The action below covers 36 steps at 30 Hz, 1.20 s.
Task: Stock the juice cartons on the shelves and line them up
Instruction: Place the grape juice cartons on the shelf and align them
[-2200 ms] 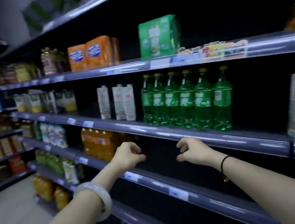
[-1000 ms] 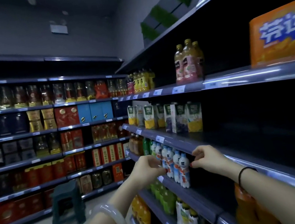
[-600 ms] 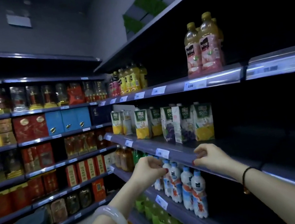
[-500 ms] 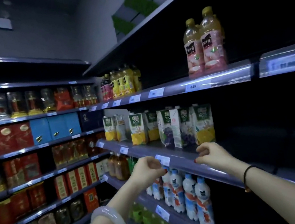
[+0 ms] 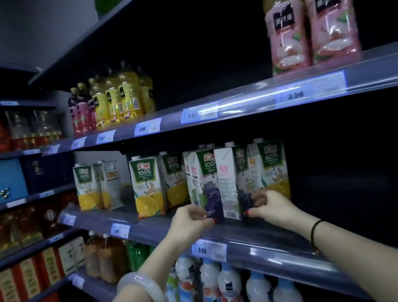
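The juice cartons (image 5: 147, 186) stand unevenly at the front edge of the grey metal shelf (image 5: 268, 243); your left hand (image 5: 191, 223) pinches the purple grape carton (image 5: 207, 183), your right hand (image 5: 272, 208) grips the side-on white carton (image 5: 228, 185); aligning remains

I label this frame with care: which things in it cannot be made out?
Head view only.
Grip: curled fingers of the left hand and right hand cover their contact with the grape cartons.
Rows behind: those cartons hide them.
Right end of the carton shelf: too dark.
Right pink bottle: cap cut off by the top edge.
Small price tag: blurred.
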{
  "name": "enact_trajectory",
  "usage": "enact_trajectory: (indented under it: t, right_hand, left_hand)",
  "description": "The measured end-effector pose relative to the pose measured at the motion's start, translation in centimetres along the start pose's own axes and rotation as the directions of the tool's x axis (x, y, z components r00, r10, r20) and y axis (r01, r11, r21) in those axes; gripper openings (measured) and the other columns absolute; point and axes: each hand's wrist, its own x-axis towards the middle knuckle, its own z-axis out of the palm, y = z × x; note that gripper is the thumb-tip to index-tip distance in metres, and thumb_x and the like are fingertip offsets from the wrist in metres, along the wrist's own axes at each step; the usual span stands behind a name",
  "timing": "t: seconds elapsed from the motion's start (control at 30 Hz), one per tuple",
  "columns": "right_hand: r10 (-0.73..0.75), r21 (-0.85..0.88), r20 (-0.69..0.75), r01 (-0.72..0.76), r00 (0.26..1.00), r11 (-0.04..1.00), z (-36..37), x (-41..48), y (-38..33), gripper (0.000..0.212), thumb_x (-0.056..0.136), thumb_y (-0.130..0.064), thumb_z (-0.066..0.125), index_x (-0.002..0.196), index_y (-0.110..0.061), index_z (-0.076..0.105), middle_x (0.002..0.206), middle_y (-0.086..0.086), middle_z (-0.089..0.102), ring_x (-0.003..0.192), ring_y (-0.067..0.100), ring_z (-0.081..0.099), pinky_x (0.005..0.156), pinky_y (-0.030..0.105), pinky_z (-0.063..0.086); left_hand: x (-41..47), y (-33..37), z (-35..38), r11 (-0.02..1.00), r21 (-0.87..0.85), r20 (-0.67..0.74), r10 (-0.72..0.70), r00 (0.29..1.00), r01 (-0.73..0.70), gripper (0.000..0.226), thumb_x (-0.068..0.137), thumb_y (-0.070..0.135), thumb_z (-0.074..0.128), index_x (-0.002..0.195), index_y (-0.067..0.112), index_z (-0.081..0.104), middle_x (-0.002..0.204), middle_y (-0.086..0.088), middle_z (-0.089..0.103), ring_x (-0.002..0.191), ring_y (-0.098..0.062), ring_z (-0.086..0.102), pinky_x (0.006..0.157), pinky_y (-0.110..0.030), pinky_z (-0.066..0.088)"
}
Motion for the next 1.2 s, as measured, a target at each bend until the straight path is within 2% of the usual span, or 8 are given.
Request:
enact_trajectory:
  t: [0.2, 0.33, 0.43, 0.5, 0.63, 0.87, 1.07, 1.2]
  right_hand:
    - [0.013, -0.026, -0.092, -0.015, 0.996, 1.000, 1.6, 4.5, 0.0, 0.050, 0.077, -0.013, 0.073, 0.122, -0.011, 0.052, 0.122, 0.009, 0.058, 0.106, 0.021, 0.055, 0.086, 0.025, 0.043]
    - [0.021, -0.065, -0.150, -0.031, 0.988, 0.997, 2.5, 5.9, 0.1, 0.049, 0.077, -0.024, 0.075, 0.117, -0.012, 0.050, 0.107, 0.000, 0.055, 0.096, 0.016, 0.052, 0.082, 0.025, 0.042]
    - [0.060, -0.060, -0.196, -0.073, 0.979, 0.996, 3.3, 6.7, 0.2, 0.046, 0.075, -0.033, 0.076, 0.109, -0.018, 0.048, 0.098, -0.007, 0.053, 0.094, 0.015, 0.053, 0.075, 0.025, 0.041]
    - [0.091, -0.057, -0.217, -0.105, 0.972, 0.993, 3.8, 7.1, 0.2, 0.053, 0.072, -0.038, 0.077, 0.111, -0.016, 0.049, 0.102, -0.006, 0.057, 0.099, 0.018, 0.056, 0.079, 0.027, 0.045]
    - [0.142, 0.027, -0.267, -0.140, 0.953, 0.990, 5.8, 7.8, 0.0, 0.062, 0.065, -0.039, 0.082, 0.117, -0.020, 0.053, 0.116, -0.005, 0.065, 0.103, 0.015, 0.062, 0.094, 0.036, 0.051]
    - [0.235, 0.014, -0.499, -0.264, 0.834, 0.965, 9.9, 9.2, -0.7, 0.074, 0.063, -0.035, 0.081, 0.125, -0.019, 0.043, 0.118, -0.001, 0.065, 0.103, 0.021, 0.064, 0.090, 0.037, 0.053]
    - [0.254, 0.062, -0.543, -0.263, 0.800, 0.963, 10.5, 9.0, -1.0, 0.064, 0.068, -0.025, 0.079, 0.125, -0.018, 0.051, 0.117, 0.000, 0.066, 0.101, 0.017, 0.064, 0.086, 0.023, 0.048]
    - [0.248, 0.120, -0.544, -0.218, 0.802, 0.968, 10.5, 8.1, -1.4, 0.060, 0.065, -0.021, 0.082, 0.119, -0.021, 0.058, 0.109, -0.003, 0.069, 0.088, 0.010, 0.063, 0.079, 0.020, 0.049]
  left_hand:
    - [7.3, -1.8, 0.0, 0.997, -0.061, -0.027, 0.052, 0.998, -0.054, 0.030, 0.074, 0.014, 0.076, 0.099, 0.010, 0.060, 0.095, -0.005, 0.066, 0.086, -0.018, 0.063, 0.068, -0.027, 0.050]
    - [11.1, -3.3, 0.8, 0.990, -0.120, -0.074, 0.067, 0.995, -0.076, 0.027, 0.067, 0.011, 0.078, 0.085, 0.013, 0.058, 0.084, -0.004, 0.066, 0.077, -0.017, 0.063, 0.057, -0.020, 0.049]
    - [13.8, -4.6, 1.1, 0.981, -0.184, -0.082, 0.047, 0.996, -0.061, 0.033, 0.065, 0.010, 0.080, 0.091, 0.004, 0.060, 0.090, -0.012, 0.068, 0.084, -0.025, 0.065, 0.068, -0.032, 0.054]
    - [15.1, -5.3, 1.1, 0.967, -0.244, -0.070, 0.053, 0.996, -0.069, 0.035, 0.064, 0.006, 0.080, 0.091, 0.005, 0.058, 0.092, -0.013, 0.068, 0.084, -0.027, 0.064, 0.073, -0.036, 0.055]
    - [17.4, -6.3, 1.0, 0.947, -0.302, 0.004, 0.121, 0.993, -0.114, 0.040, 0.064, 0.005, 0.082, 0.097, 0.009, 0.059, 0.093, -0.010, 0.068, 0.081, -0.023, 0.064, 0.075, -0.033, 0.053]
    - [18.7, -7.3, 1.0, 0.947, -0.273, 0.042, 0.189, 0.981, -0.170, 0.039, 0.063, 0.011, 0.083, 0.090, 0.014, 0.055, 0.087, -0.005, 0.065, 0.079, -0.021, 0.063, 0.070, -0.027, 0.050]
    - [18.9, -7.3, 0.0, 0.947, -0.278, 0.109, 0.198, 0.974, -0.161, 0.039, 0.061, 0.014, 0.085, 0.086, 0.008, 0.056, 0.068, 0.009, 0.057, 0.059, 0.000, 0.052, 0.041, -0.007, 0.036]
    - [18.8, -7.5, -0.7, 0.935, -0.318, 0.126, 0.208, 0.970, -0.159, 0.035, 0.059, 0.012, 0.086, 0.077, 0.012, 0.056, 0.066, 0.010, 0.059, 0.059, 0.001, 0.054, 0.038, -0.005, 0.037]
